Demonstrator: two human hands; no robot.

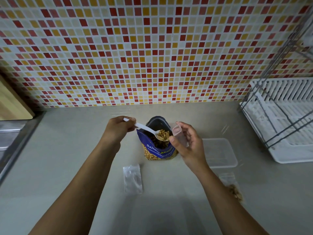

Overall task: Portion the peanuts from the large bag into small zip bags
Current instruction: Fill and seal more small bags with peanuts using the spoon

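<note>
Left hand [118, 129] grips the handle end of a white plastic spoon [145, 128], fingers curled round it. The spoon's long axis runs from that hand down and right, and its bowl, heaped with peanuts [163, 135], sits over the open mouth of the large peanut bag [159, 152]. Right hand [190, 145] pinches a small zip bag [177, 133] between thumb and fingers, mouth held open and facing the spoon. Bowl tip is just beside the mouth, to its left, apparently not yet inside. Next move likely a short carry rightward and a tip, with spill risk at the rim. The large bag stands upright mid worktop [84, 167], toward the back edge. Empty zip bags [133, 178] lie flat in front of it, toward the near edge. A zip bag with peanuts in it [232, 187] lies near the right forearm. A clear plastic container [220, 155] sits just right of the right hand. White dish rack [284, 126] at the right edge, wooden board [11, 102] and steel sink rim [10, 133] at the left, mosaic tile wall [152, 48] behind.
</note>
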